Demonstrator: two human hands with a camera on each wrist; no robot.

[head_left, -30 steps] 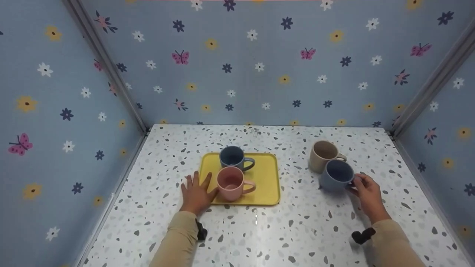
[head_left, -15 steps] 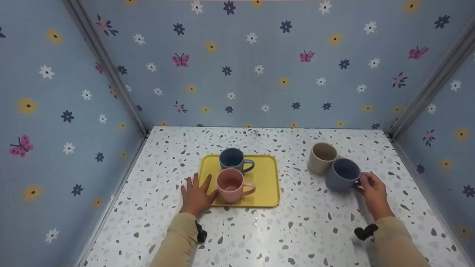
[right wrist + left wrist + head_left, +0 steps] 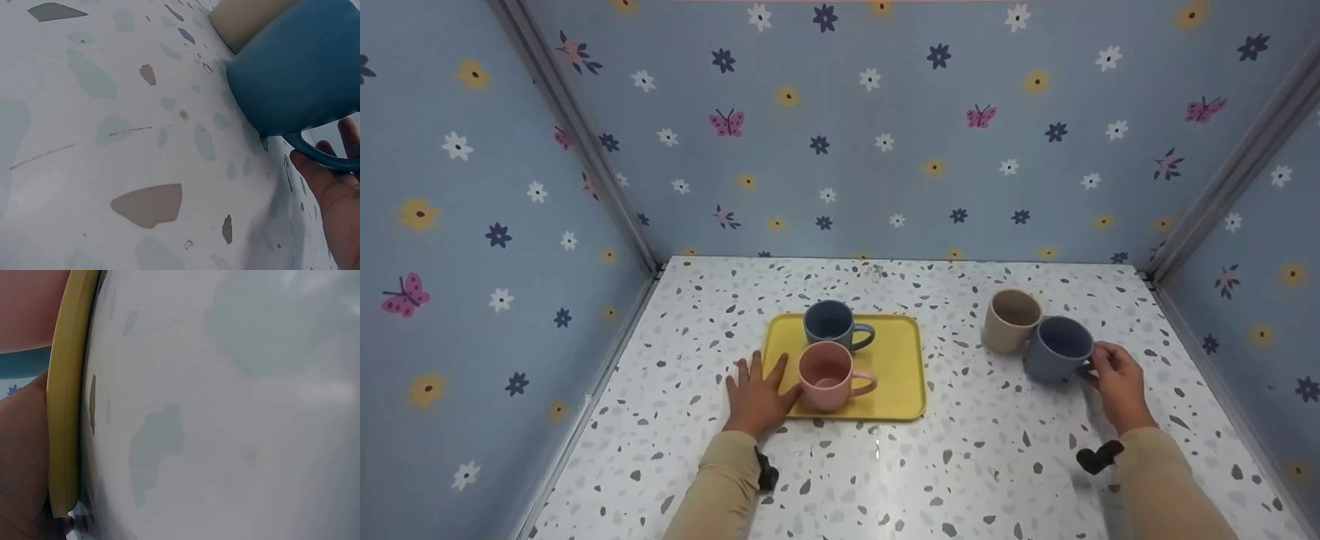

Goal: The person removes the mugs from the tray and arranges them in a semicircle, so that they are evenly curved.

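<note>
My right hand [image 3: 1120, 386] pinches the handle of a blue mug [image 3: 1057, 351] at the right of the table. In the right wrist view the fingers are hooked at that handle [image 3: 323, 157], and the blue mug's wall [image 3: 298, 73] overlaps a beige mug. This beige mug [image 3: 1011, 322] stands just to its left in the head view. My left hand [image 3: 759, 399] lies with fingers spread over the left edge of a yellow tray [image 3: 896, 375], thumb beside a pink mug [image 3: 825, 379]. Behind the pink mug, a dark blue mug [image 3: 828, 322] also stands on the tray.
The speckled white table [image 3: 945, 465] is bounded by blue patterned panels [image 3: 885, 150] at the back and both sides. The tray's rim [image 3: 66, 394] crosses the left wrist view. Bare tabletop lies between the tray and the beige mug.
The blue mug has moved slightly right in my right hand, from in front of the beige mug to beside it. My left hand and the tray have stayed put.
</note>
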